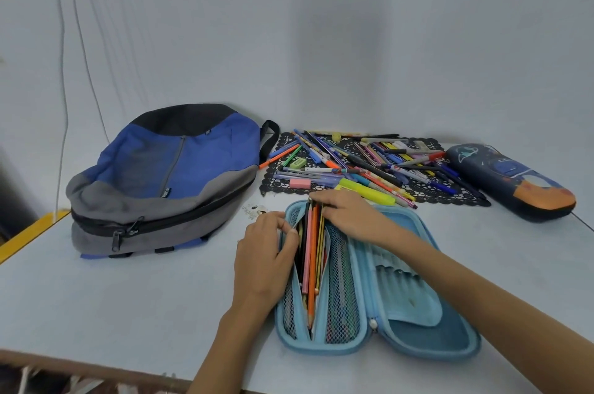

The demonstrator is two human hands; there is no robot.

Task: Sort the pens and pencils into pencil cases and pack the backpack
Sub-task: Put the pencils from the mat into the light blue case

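The pale table [144,297] has a yellow edge on its left side. On it lie a blue and grey backpack [167,181] at the left, a black lace mat [273,183] further back, a dark case [514,181] at the right, an open blue case [427,329] in front, and a small card [255,210] near its left corner.

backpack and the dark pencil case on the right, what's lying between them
In the head view, a black lace mat lies between the backpack and the dark pencil case, heaped with pens and pencils, a pink eraser and a yellow highlighter.
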